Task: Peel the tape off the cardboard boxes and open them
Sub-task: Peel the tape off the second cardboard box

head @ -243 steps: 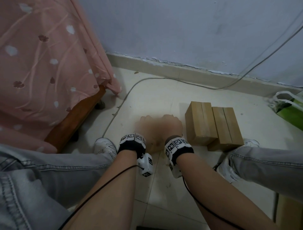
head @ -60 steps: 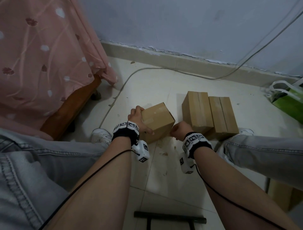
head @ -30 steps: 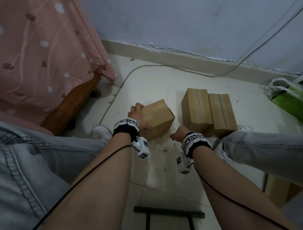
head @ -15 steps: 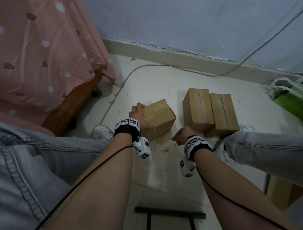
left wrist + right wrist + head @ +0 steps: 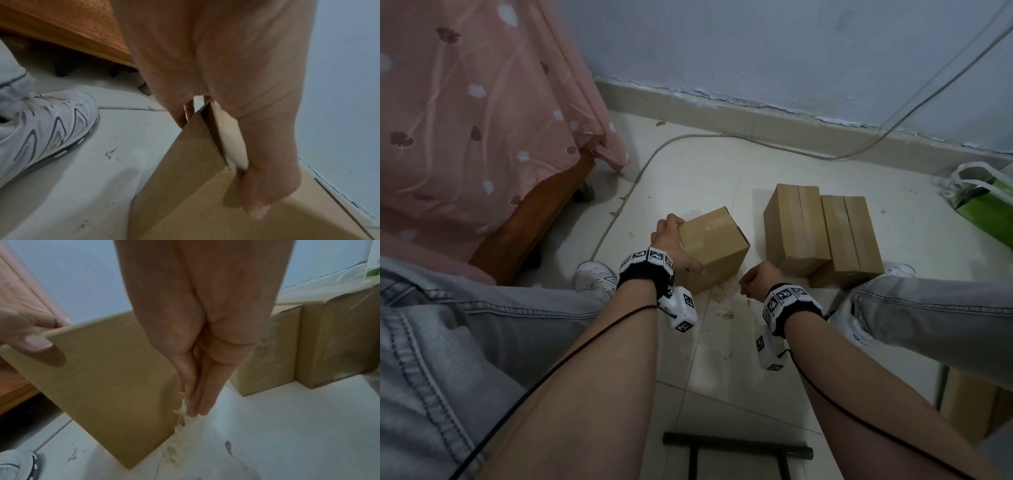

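Left hand [image 5: 671,247] grips the near box [image 5: 714,247] by its top-left edge, thumb on the near face, fingers wrapped over the far side; box is tipped up on one bottom edge on the floor [image 5: 722,171], likely so the taped seam or a corner faces the other hand. Right hand [image 5: 756,278] sits just beside the box's lower right corner, not touching the cardboard in the head view. In the right wrist view its fingers [image 5: 197,395] are straight and pressed together with the thumb, pinching a thin, stringy clear shred of tape [image 5: 182,408] at the fingertips. Bits of peeled tape and cardboard fluff [image 5: 722,310] litter the floor under that hand. A clear tape strip [image 5: 709,230] shows across the box's top face, so peeling looks unfinished, flaps shut.

Two more sealed boxes [image 5: 822,233] stand side by side to the right, touching each other, well clear of the hands, tape running down their top seams; probably queued for later. Another box [image 5: 969,407] shows by the right leg, state unclear.

Other stuff: white shoe [image 5: 45,123] beside the held box, cable [image 5: 688,140] along the floor, pink bed cover [image 5: 476,102], green bag [image 5: 986,205] far right.
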Motion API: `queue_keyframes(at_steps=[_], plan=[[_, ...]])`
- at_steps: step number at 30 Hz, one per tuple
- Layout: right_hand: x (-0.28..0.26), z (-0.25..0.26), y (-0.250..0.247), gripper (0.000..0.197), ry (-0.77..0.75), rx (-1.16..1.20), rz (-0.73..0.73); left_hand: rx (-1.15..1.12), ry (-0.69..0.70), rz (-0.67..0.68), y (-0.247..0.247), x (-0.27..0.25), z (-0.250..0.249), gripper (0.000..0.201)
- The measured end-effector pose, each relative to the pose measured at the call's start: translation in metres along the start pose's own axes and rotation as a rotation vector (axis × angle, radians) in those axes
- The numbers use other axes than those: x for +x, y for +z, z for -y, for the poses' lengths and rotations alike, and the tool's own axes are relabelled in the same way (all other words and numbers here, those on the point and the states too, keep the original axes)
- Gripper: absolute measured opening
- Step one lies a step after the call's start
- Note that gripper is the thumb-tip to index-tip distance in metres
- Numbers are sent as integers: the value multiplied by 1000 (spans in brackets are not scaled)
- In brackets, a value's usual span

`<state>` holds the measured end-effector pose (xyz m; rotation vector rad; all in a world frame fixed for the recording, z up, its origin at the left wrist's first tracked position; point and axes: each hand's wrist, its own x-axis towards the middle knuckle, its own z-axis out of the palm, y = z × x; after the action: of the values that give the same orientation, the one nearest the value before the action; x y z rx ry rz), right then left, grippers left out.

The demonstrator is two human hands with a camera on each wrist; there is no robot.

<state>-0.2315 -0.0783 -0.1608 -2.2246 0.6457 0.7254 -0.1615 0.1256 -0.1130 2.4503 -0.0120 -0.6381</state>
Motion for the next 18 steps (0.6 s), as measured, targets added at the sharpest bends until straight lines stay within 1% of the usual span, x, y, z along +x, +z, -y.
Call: queue_keyframes(at_steps=[3,6,8,10,12,14,15,17,18], plan=[[0,-4,-2,18,17,-37,-9,10,19,-9,-8,0,-3,102],[-3,-4,-5,5,67,48,-16,25,52,-24,-21,3,-10,101],[-3,-5,-5,18,71,45,-50,11,59,-37,-28,4,-13,103],[-3,-6,-3,24,60,36,-60,2,57,-37,-34,4,-16,104],[1,-8,2,23,61,108,-43,-12,51,-35,-39,4,-17,106],[6,-9,5,19,56,183,-75,-24,45,-28,-43,4,-18,106],[8,-10,5,29,58,201,-122,-28,43,-18,-45,4,-18,106],[9,-9,3,63,86,228,-228,-25,43,8,-47,4,-18,104],[7,-7,0,79,88,259,-254,-24,41,23,-48,3,-17,104]])
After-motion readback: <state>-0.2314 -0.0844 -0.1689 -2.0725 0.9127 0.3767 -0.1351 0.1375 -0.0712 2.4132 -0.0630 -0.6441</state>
